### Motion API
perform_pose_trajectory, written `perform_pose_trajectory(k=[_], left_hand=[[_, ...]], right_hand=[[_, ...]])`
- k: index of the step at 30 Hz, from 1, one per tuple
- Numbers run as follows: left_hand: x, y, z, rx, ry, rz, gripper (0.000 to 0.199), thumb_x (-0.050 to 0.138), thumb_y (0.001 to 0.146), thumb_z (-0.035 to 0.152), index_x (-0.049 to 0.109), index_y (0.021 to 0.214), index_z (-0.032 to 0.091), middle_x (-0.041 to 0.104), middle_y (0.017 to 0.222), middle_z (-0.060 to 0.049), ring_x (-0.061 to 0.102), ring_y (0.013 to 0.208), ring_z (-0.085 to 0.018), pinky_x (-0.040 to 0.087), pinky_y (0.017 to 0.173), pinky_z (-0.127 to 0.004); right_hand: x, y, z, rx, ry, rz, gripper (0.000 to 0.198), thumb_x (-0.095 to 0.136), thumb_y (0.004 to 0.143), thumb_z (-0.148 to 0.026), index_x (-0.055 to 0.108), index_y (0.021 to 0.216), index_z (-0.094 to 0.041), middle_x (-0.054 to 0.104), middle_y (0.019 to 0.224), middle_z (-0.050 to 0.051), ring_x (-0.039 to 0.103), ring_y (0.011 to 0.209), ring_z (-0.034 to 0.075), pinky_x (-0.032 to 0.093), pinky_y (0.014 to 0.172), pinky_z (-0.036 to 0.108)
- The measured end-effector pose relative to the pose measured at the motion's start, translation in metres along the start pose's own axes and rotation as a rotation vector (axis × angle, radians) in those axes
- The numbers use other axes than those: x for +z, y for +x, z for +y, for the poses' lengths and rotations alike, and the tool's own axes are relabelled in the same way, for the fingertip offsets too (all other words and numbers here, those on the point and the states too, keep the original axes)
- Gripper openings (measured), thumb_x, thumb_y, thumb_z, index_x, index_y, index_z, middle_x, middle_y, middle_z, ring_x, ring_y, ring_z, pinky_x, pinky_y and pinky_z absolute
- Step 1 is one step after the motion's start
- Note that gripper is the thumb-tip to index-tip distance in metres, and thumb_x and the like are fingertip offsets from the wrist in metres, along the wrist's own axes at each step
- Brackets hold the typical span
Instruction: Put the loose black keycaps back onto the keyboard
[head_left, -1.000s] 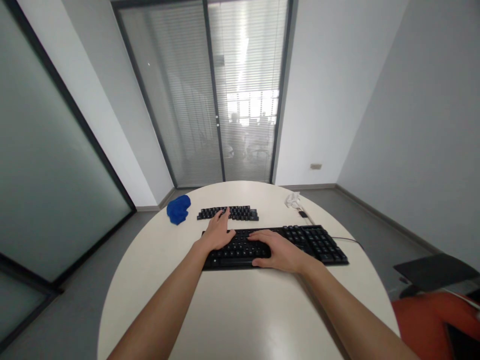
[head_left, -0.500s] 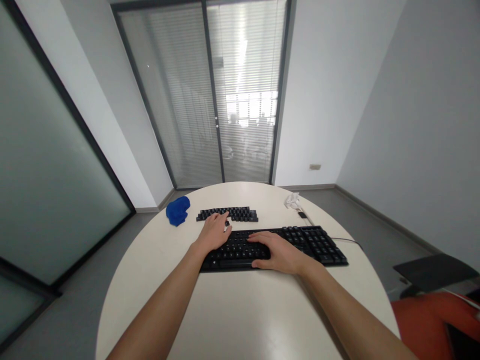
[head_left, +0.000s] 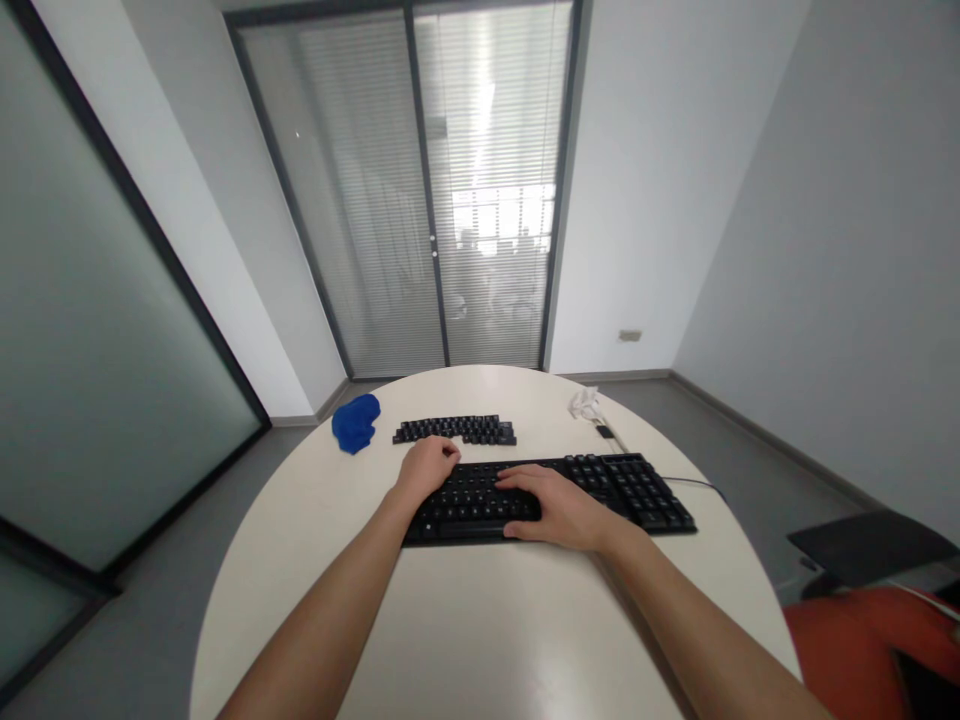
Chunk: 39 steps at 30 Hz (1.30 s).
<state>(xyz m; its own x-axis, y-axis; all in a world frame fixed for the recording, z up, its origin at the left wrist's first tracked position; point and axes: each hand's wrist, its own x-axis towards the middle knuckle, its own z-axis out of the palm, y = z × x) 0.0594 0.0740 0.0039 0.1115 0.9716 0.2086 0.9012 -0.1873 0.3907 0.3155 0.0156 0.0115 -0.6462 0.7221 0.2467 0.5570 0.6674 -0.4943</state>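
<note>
A long black keyboard (head_left: 472, 527) lies across the round table, with small raised studs where keycaps are off in its main section and caps on the number pad. My left hand (head_left: 428, 468) is over its far left corner, fingers and thumb pinched together. Half a second ago a small black keycap showed between them; now the fingers hide it. Just beyond are rows of loose black keycaps (head_left: 487, 430), with a small gap in the near row. My right hand (head_left: 551, 505) rests on the middle of the keyboard, fingers and thumb apart, holding nothing.
A blue cloth (head_left: 355, 424) lies at the table's left rim. Crumpled white material (head_left: 585, 403) and a thin pale stick-like piece with a black part (head_left: 604, 432) are at the back right. The keyboard's cable (head_left: 694, 481) runs off right. An orange chair (head_left: 862, 640) stands beside the table (head_left: 480, 620).
My left hand has drawn back slightly toward me from the loose keycaps, and its fingers have closed from spread to a pinch. The right hand has stayed in place on the keyboard.
</note>
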Motion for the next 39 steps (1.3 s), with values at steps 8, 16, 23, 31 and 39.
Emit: perform_pose_trajectory(k=[8,16,23,31,39], left_hand=[[-0.016,0.002,0.000,0.001,-0.148,0.075,0.014,0.068,0.084,0.012,0.077,0.093,0.017,0.077,0.096,-0.008,0.071,0.088,-0.022,0.051,0.086,-0.032],[-0.020,-0.009,0.037,0.226,-0.536,-0.173,0.023,0.073,0.078,0.012,0.073,0.100,0.016,0.078,0.097,-0.005,0.072,0.087,-0.018,0.055,0.082,-0.027],[-0.015,-0.019,0.059,0.092,-0.830,-0.323,0.032,0.078,0.074,0.012,0.067,0.105,0.014,0.078,0.087,-0.007,0.075,0.086,-0.022,0.057,0.080,-0.032],[-0.023,-0.016,0.056,0.139,-0.821,-0.308,0.032,0.070,0.074,0.000,0.067,0.103,0.012,0.077,0.098,-0.010,0.073,0.093,-0.021,0.056,0.086,-0.032],[-0.022,-0.016,0.046,0.223,-0.577,-0.387,0.017,0.072,0.078,0.021,0.073,0.093,0.014,0.077,0.085,-0.005,0.072,0.083,-0.019,0.055,0.075,-0.027]], right_hand=[[-0.002,-0.002,-0.001,-0.022,0.024,0.017,0.058,0.074,0.080,-0.051,0.066,0.128,-0.020,0.062,0.138,0.013,0.056,0.128,0.030,0.042,0.111,0.045],[0.005,0.005,-0.006,0.048,-0.039,0.220,0.031,0.065,0.091,-0.038,0.067,0.118,-0.023,0.074,0.115,0.008,0.067,0.108,0.027,0.048,0.099,0.044],[0.005,0.009,-0.006,0.022,-0.055,0.353,0.023,0.068,0.089,-0.032,0.068,0.111,-0.025,0.075,0.104,0.005,0.068,0.099,0.025,0.047,0.095,0.041],[0.008,0.010,-0.001,0.044,0.112,0.370,0.021,0.063,0.093,-0.030,0.068,0.113,-0.025,0.075,0.108,0.004,0.069,0.100,0.023,0.049,0.094,0.039],[0.011,0.012,-0.006,0.072,0.142,0.309,0.017,0.067,0.089,-0.030,0.071,0.104,-0.024,0.077,0.098,0.004,0.072,0.092,0.022,0.052,0.090,0.036]])
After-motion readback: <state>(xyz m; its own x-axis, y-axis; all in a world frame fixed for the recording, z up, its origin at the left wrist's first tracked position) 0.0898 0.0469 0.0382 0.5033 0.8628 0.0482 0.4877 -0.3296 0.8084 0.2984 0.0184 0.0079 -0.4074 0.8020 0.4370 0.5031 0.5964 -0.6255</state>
